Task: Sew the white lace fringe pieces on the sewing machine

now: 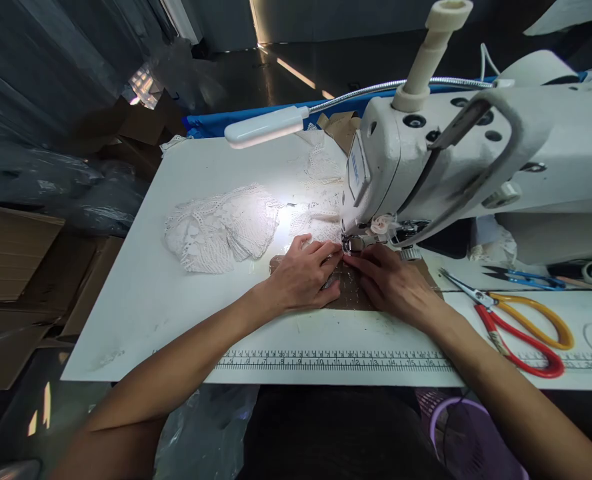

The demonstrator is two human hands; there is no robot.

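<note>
The white sewing machine (376, 160) stands on the right, its metal presser foot (355, 244) low over the bed. My left hand (309, 272) lies just left of the foot, fingers bent and their tips pressed together on white lace (321, 227). From the right, my right hand (393, 280) reaches the foot's front edge, its fingertips closed on the edge of the lace. The exact grip is partly hidden by the fingers. Beneath both hands is a brown plate (353, 293) on the bed. A pile of white lace pieces (221, 230) lies left of my hands.
Orange-and-red-handled scissors (521, 320) and blue thread snips (526, 277) lie right of my right hand. A lit lamp (266, 127) hangs over the lace. A printed ruler (336, 362) runs along the front of the white table (141, 320). Below is a purple basket (441, 413).
</note>
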